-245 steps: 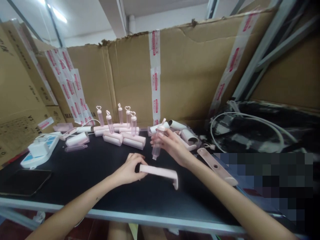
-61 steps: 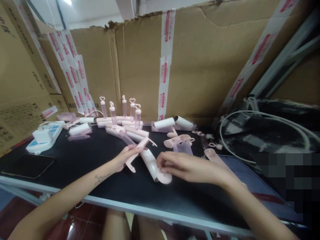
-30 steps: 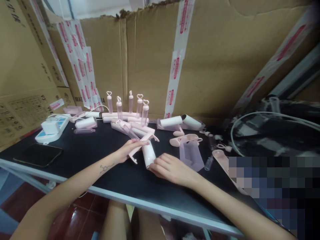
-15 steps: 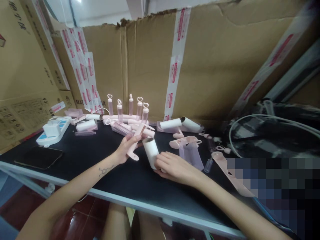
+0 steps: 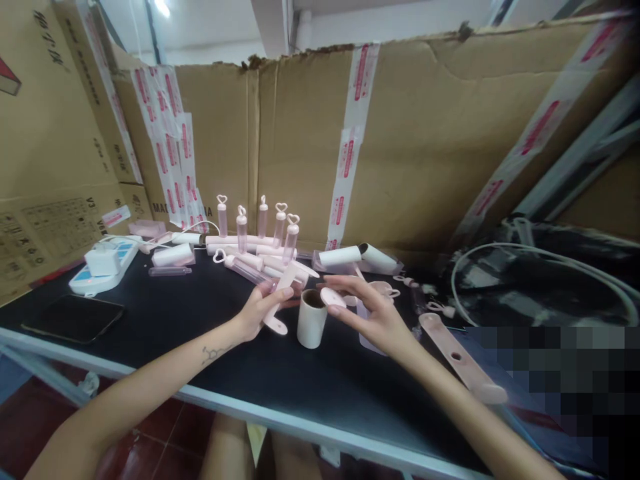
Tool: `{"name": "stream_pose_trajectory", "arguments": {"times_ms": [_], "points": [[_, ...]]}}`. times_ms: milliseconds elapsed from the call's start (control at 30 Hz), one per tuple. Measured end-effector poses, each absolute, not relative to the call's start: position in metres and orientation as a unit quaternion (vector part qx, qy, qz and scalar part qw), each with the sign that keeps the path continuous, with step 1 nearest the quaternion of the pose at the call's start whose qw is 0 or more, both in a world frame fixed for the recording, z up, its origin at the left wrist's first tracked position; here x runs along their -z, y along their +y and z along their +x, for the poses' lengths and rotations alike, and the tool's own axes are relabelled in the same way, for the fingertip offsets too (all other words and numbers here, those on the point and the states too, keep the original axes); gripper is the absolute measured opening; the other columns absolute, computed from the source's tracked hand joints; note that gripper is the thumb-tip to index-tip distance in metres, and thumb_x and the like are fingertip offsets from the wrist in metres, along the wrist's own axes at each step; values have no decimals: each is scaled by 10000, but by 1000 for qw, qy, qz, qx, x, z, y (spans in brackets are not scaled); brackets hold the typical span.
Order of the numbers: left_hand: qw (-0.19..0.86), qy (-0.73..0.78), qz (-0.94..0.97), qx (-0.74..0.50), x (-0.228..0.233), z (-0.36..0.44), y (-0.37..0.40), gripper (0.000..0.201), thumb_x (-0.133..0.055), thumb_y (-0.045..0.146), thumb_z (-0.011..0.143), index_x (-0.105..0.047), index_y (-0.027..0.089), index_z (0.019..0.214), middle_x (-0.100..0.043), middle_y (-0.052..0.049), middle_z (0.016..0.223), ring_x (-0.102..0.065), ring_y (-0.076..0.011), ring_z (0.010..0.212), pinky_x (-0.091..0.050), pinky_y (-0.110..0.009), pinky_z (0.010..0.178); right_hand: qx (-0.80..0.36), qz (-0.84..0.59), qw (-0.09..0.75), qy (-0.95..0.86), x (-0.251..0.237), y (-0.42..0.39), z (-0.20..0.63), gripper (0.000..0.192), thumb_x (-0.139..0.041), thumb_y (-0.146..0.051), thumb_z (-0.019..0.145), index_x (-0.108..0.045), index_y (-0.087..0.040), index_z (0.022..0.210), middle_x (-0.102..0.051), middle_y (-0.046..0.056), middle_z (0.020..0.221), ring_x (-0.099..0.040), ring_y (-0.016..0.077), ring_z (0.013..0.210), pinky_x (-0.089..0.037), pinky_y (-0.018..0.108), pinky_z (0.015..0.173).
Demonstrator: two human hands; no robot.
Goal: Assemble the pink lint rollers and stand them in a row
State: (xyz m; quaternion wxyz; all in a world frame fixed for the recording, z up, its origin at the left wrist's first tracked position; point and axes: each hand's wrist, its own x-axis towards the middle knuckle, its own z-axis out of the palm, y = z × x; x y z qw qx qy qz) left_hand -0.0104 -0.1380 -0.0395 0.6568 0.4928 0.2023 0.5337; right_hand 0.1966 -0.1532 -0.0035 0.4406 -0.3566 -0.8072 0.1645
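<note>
My left hand [image 5: 260,310] is closed around a pale pink plastic bracket [image 5: 277,325], a flat bar with rounded ends held at a slant. To its right a white cardboard tube [image 5: 311,325] stands upright on the black table, its dark hollow end facing up. My right hand [image 5: 373,310] pinches a pale pink piece with a round, disc-like face [image 5: 333,298] between thumb and fingers, at the tube's rim. Whether the disc touches the rim I cannot tell. Behind my hands lie pink plastic parts and clear pink tubes with heart-shaped loops [image 5: 293,237], several standing upright.
White rolls [image 5: 340,255] lie in clear trays at the back. On the right rests a long pink bracket [image 5: 457,357] with a hole. A power strip [image 5: 107,267] with a white plug and a dark phone [image 5: 74,317] are at left. Cardboard [image 5: 300,147] walls the back.
My right hand has let go of the white tube and risen to its rim, now showing a pink disc. The tube went from tilted to upright. My left hand still grips the bracket.
</note>
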Motion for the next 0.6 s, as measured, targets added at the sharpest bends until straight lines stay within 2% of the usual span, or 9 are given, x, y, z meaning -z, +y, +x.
{"name": "stream_pose_trajectory", "arguments": {"times_ms": [133, 300, 400, 600], "points": [[663, 191, 445, -571, 39, -12, -135, 319, -714, 302, 686, -656, 122, 944, -686, -109, 975, -613, -265, 1009, -428, -426, 949, -148, -367, 439, -807, 6, -155, 189, 276, -600, -398, 799, -607, -216, 1005, -668, 63, 1031, -622, 228, 955, -500, 405, 872], [659, 183, 430, -589, 35, -13, -134, 314, -709, 282, 699, -644, 131, 966, -696, -88, 925, -632, -239, 961, -424, -427, 946, -123, -327, 398, -849, 10, -157, 189, 292, -518, -310, 871, -603, -235, 1140, -643, 60, 1135, -593, 213, 1047, -479, 381, 919], [658, 188, 430, -589, 33, -15, -134, 320, -709, 284, 701, -640, 135, 976, -696, -83, 919, -635, -234, 947, -426, -420, 935, -77, -297, 407, -860, 13, -156, 191, 286, -546, -281, 856, -616, -240, 1130, -634, 64, 1143, -582, 214, 1063, -468, 380, 929], [658, 185, 430, -590, 34, -16, -131, 342, -702, 292, 711, -630, 134, 1006, -692, -87, 936, -641, -224, 924, -429, -410, 925, -59, -312, 394, -862, 13, -155, 187, 276, -537, -303, 857, -630, -244, 1111, -633, 70, 1118, -593, 219, 1034, -490, 385, 886]]}}
